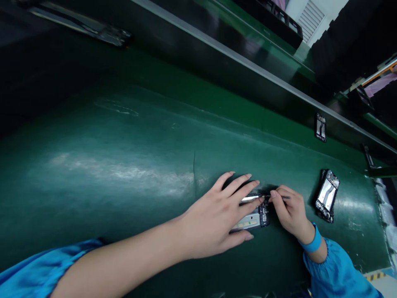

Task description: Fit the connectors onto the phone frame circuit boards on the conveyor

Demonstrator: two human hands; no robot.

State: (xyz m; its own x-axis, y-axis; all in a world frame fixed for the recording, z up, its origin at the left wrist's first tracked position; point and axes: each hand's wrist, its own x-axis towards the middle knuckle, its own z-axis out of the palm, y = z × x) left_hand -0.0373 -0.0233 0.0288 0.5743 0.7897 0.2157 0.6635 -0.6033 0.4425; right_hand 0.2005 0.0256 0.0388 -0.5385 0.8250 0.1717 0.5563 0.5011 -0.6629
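Pressing phone frame (252, 218) down with open left hand (214, 219); right hand (290, 212) gripping thin tool (281, 197). Seemingly mid-job; second frame (327, 200) lying near counter's (124, 165) right edge.

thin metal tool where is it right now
Head view, lower right of centre: the thin metal tool is pinched by the right hand, its tip at the opened phone under the left hand on the green belt.

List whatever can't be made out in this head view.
Black opened phone chassis: partly covered by the left hand.
Thin dark tool in the right hand: tip lost among the fingertips, type too small to tell.
Small dark part at the green belt's far edge: too small to identify.
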